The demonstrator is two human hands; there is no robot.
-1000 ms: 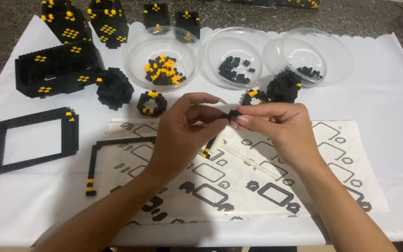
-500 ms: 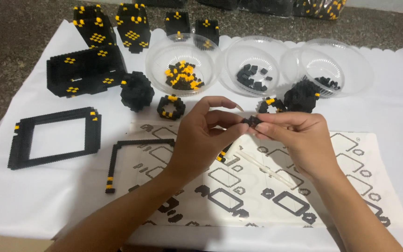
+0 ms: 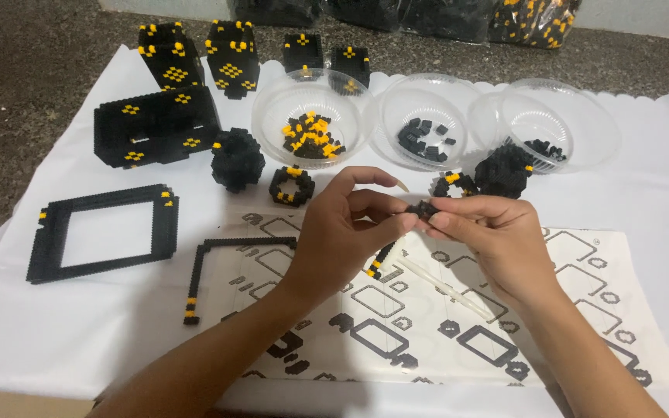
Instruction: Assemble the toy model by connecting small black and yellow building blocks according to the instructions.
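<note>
Instruction sheet (image 3: 582, 302): nearest, printed with black outline diagrams; a thin white stick (image 3: 443, 285) lies across it.
Left hand (image 3: 342, 232): grip closed, thumb and fingertips pinching one end of the small black brick piece (image 3: 421, 209).
Right hand (image 3: 497, 236): grip closed on the other end of that piece, so the fingertips of both hands meet on it.
Small black brick piece: held up above the sheet, between the hands, touching nothing else.
Open work: an L-shaped black strip (image 3: 210, 263) with yellow ends lies at the sheet's left edge, only two sides long; I judge it unfinished.
Done, by the look: a closed rectangular black frame (image 3: 102, 231), a black ball (image 3: 237, 159), a small ring (image 3: 291, 186), and further back a black box (image 3: 156, 128) and several block towers (image 3: 234, 58).
Left: three clear bowls (image 3: 443, 97) hold loose black and yellow bricks, so a good deal appears to remain.
Surface: white cloth (image 3: 40, 333) over a dark speckled stone counter (image 3: 25, 70).
Far edge: bags of bricks (image 3: 536, 19).
</note>
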